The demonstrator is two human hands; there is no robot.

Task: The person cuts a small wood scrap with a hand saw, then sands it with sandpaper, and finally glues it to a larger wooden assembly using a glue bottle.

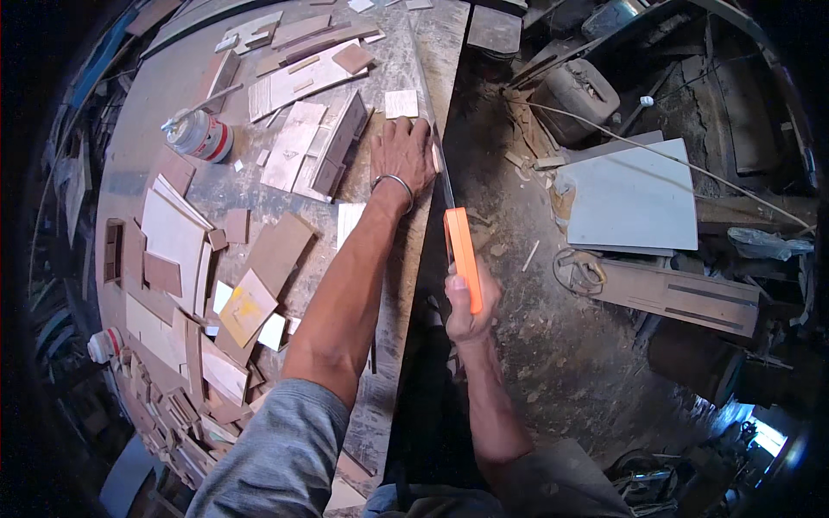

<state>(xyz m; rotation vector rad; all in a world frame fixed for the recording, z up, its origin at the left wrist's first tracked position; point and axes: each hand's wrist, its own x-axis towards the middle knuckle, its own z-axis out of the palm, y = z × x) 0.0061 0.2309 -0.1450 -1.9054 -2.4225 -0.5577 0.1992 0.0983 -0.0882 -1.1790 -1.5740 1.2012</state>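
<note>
In my right hand (473, 302) is the orange handle of a handsaw (463, 259), gripped with the fingers wrapped round it. Its long thin blade runs forward along the right edge of the workbench (393, 319). My left hand (403, 160), with a metal bangle at the wrist, presses down at that edge beside the blade. A pale end of a small wood piece (437, 159) shows next to it; the rest is hidden under the hand. Just beyond the left fingers lies a pale square wood piece (401, 104). A box-like wooden assembly (315, 151) sits left of the hand.
A white glue jar (199, 135) with a stick across its top stands on the left. Many board offcuts (177, 250) cover the bench. On the floor at right are a plastic jerrycan (574, 99), a white panel (635, 198) and another handsaw (583, 272) by a slotted board.
</note>
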